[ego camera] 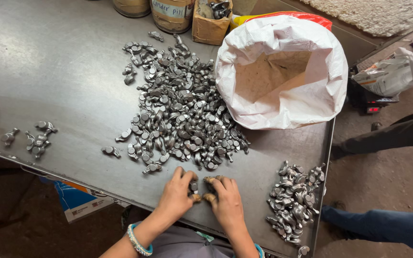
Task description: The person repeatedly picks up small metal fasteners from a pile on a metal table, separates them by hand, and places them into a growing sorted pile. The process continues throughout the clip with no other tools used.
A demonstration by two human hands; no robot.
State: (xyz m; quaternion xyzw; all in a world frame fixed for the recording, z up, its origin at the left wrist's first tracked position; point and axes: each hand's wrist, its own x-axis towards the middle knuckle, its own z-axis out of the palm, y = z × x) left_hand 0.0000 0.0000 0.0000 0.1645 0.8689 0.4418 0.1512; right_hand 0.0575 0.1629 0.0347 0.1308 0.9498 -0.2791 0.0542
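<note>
Both hands, left hand (177, 192) and right hand (225, 198), pinch one small forged metal part (194, 187) by its ends: it looks dense, rigid, smooth and likely slippery.

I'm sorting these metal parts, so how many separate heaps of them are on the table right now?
3. A big heap in the table's middle, a smaller heap at the right edge, and a few pieces at the left edge. Loose strays lie between; the white sack may hide more.
</note>
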